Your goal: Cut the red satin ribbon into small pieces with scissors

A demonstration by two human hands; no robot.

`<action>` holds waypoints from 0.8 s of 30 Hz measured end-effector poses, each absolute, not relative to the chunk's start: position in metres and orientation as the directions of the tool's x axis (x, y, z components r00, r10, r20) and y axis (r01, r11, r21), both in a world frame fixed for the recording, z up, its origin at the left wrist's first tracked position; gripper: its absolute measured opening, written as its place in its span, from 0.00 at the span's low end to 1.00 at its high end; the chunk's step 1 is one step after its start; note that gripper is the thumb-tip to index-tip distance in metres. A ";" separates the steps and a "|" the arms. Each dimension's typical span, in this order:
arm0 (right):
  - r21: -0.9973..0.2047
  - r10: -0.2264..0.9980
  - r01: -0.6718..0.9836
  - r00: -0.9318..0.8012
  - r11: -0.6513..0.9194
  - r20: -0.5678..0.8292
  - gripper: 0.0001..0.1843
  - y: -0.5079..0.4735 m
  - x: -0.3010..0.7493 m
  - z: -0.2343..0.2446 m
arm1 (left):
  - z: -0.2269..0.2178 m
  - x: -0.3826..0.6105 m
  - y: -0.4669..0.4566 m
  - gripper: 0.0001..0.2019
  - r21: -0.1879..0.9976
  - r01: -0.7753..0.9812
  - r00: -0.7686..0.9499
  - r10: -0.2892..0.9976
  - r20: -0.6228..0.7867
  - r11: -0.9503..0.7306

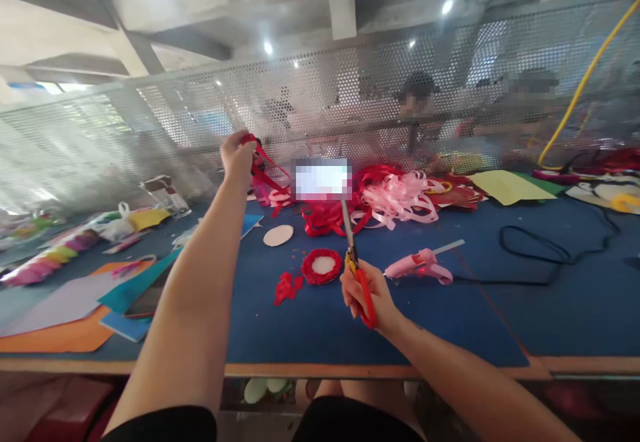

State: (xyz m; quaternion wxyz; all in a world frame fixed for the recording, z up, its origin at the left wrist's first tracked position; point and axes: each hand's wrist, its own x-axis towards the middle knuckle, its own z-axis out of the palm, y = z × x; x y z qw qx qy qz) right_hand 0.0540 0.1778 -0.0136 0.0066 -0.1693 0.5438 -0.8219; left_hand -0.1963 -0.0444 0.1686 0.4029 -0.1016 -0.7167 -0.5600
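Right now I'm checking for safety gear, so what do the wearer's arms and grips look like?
The left grip and right grip are human hands without gloves. The left arm is bare up to a black sleeve; the right arm is bare as far as it shows.

No text, label, brand, number or sign can be read. A bright rectangle [323, 179] beyond the scissors [369, 303] is covered by pixelation, so any writing on it is hidden. On the scissors and on the pink glue gun [416, 265], the view is too small and blurred to make out any marking.
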 end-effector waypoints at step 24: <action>-0.963 -0.229 -0.134 -0.955 -0.236 0.189 0.23 0.170 0.055 0.014 | 0.130 0.018 -0.073 0.14 0.918 0.382 -0.801 0.531 0.275 0.101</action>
